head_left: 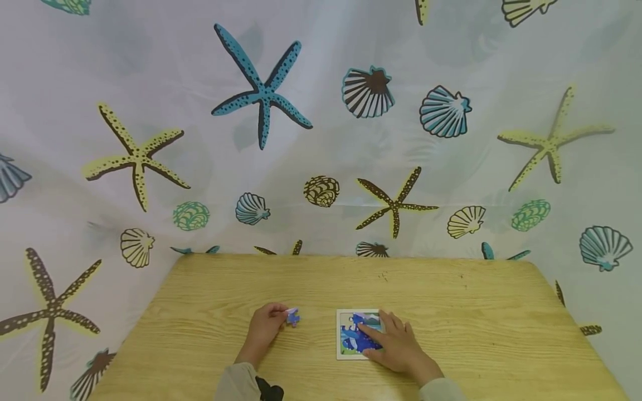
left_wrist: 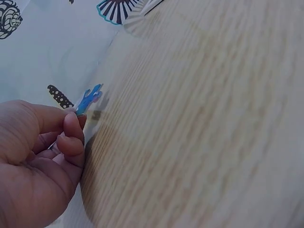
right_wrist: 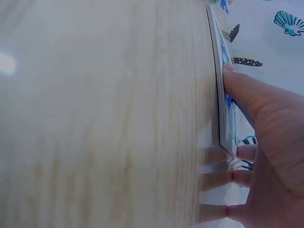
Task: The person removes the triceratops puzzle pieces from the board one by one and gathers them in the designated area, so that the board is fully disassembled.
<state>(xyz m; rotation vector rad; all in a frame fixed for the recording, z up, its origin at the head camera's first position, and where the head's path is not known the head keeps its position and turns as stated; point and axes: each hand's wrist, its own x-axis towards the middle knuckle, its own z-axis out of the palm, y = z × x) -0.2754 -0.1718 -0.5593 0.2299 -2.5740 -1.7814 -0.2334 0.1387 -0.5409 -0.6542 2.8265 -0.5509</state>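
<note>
In the head view my left hand (head_left: pixel 267 328) pinches a blue-and-purple jigsaw piece (head_left: pixel 293 317) between thumb and fingers, left of the puzzle. The left wrist view shows this piece (left_wrist: pixel 88 99) sticking out past the fingertips of my left hand (left_wrist: pixel 40 161). A small square jigsaw puzzle in a white-rimmed tray (head_left: pixel 339 334) lies on the table. Over its right side rests my right hand (head_left: pixel 398 346), one extended finger touching the blue picture. In the right wrist view, other fingertips of my right hand (right_wrist: pixel 280 147) touch the table by the tray's edge (right_wrist: pixel 221 95).
The wood-grain table (head_left: pixel 225 289) stretches out around both hands. Behind it and at both sides hangs a white cloth (head_left: pixel 321 145) printed with starfish and shells.
</note>
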